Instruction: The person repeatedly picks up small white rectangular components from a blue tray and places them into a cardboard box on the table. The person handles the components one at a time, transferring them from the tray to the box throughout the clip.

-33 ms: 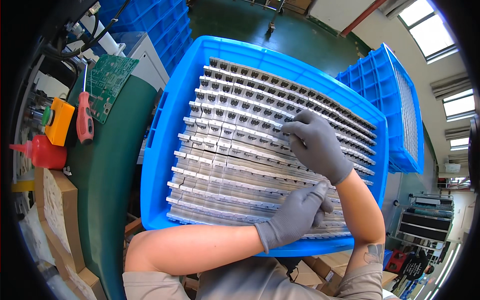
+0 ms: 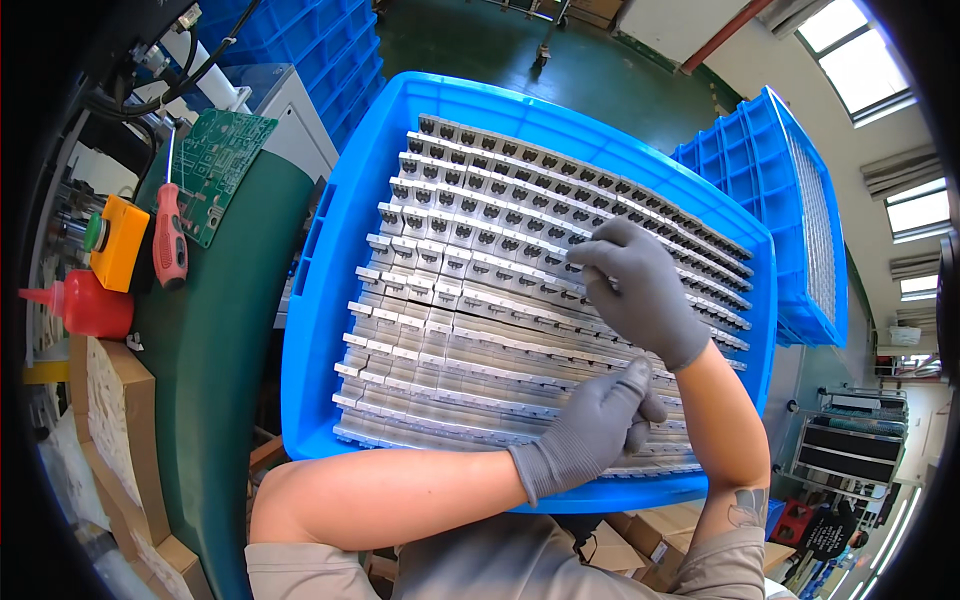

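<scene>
A large blue plastic crate (image 2: 330, 260) in front of me holds several rows of grey metal parts (image 2: 470, 290), packed edge to edge. Both my hands wear grey gloves. My right hand (image 2: 640, 285) lies over the middle rows at the right, thumb and forefinger pinched on one metal part (image 2: 580, 262). My left hand (image 2: 590, 430) rests on the near rows at the lower right. Its thumb points up and its fingers curl down against the parts. Whether it grips one is hidden.
A second blue crate (image 2: 790, 200) with similar parts stands at the right. On the green surface (image 2: 210, 340) at the left lie a green circuit board (image 2: 215, 165), a red-handled screwdriver (image 2: 168, 240), an orange button box (image 2: 115, 240) and a red squeeze bottle (image 2: 85, 305). Cardboard boxes (image 2: 110, 420) stand at the lower left.
</scene>
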A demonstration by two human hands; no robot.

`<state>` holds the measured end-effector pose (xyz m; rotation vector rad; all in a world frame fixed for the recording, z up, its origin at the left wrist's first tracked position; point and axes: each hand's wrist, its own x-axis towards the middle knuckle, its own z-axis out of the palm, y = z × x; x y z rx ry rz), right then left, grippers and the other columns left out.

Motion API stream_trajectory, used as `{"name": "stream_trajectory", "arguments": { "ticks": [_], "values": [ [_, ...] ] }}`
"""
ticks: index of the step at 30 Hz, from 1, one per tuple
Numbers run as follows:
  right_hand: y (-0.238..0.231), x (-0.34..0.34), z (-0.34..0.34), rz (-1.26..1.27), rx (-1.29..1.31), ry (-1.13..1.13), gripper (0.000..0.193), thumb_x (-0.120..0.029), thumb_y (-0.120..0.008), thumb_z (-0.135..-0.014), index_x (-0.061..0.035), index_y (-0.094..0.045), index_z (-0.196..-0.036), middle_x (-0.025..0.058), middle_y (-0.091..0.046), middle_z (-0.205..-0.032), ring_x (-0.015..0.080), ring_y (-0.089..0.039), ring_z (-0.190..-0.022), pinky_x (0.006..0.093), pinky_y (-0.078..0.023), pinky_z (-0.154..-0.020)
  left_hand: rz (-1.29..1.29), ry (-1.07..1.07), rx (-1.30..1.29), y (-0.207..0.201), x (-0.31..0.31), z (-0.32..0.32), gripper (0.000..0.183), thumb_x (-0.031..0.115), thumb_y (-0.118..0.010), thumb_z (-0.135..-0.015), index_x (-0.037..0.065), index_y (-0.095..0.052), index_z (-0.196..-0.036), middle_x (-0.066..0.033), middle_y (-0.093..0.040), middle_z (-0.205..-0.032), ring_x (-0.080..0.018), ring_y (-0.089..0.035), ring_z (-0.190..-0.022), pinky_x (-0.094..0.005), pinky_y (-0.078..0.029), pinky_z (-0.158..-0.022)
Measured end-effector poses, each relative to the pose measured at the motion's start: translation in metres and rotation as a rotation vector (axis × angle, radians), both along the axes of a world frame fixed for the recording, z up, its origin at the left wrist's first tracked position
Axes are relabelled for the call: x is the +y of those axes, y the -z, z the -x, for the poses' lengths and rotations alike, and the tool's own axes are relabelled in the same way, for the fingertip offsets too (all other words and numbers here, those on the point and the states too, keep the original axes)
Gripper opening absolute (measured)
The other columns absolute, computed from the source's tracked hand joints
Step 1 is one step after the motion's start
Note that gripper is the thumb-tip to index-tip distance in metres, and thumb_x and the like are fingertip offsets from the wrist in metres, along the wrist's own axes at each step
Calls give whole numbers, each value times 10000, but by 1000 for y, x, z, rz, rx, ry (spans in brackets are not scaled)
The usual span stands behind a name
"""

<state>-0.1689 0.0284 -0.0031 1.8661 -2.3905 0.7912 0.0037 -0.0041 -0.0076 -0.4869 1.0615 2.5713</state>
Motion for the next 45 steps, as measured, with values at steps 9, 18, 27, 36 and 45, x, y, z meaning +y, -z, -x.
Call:
{"name": "stream_trajectory", "arguments": {
  "ticks": [9,18,27,36,45],
  "values": [
    [-85,57,-28,-187,-413,29,154,-31,-734,-801,-77,-738,-947,80,-631,-832,255,-635,-716,362,-511,-648,10,-3,7,-10,-12,-1,882,726,-163,-1031,16,-687,-1036,-32,-606,-677,-83,-490,-544,-241,-406,-499],
    [-84,73,-59,-321,-181,-24,171,-159,-794,-753,-99,-713,-890,96,-619,-782,313,-622,-723,440,-485,-642,61,-79,37,-2,-5,2,745,642,-217,-1076,52,-608,-844,-18,-516,-584,-90,-497,-493,-262,-393,-452],
    [-77,81,-67,-194,-155,15,154,-70,-752,-762,-71,-673,-894,102,-628,-784,314,-630,-700,423,-497,-604,102,-31,25,-6,-11,2,738,604,-189,-1091,63,-645,-881,-22,-556,-617,-93,-507,-535,-258,-416,-517],
    [-61,82,-49,208,-709,256,155,91,-654,-872,5,-633,-1000,85,-724,-926,102,-678,-749,282,-548,-636,8,-43,-74,-13,-9,2,691,593,-247,-1092,49,-642,-934,-37,-591,-660,-101,-505,-550,-273,-425,-520],
    [-27,5,-9,21,-348,196,124,-21,-711,-871,-19,-694,-994,113,-696,-888,233,-680,-785,346,-549,-713,93,9,-22,-8,-8,-1,739,653,-268,-1065,31,-654,-962,-42,-603,-683,-99,-509,-549,-253,-450,-534]
  ]
}}
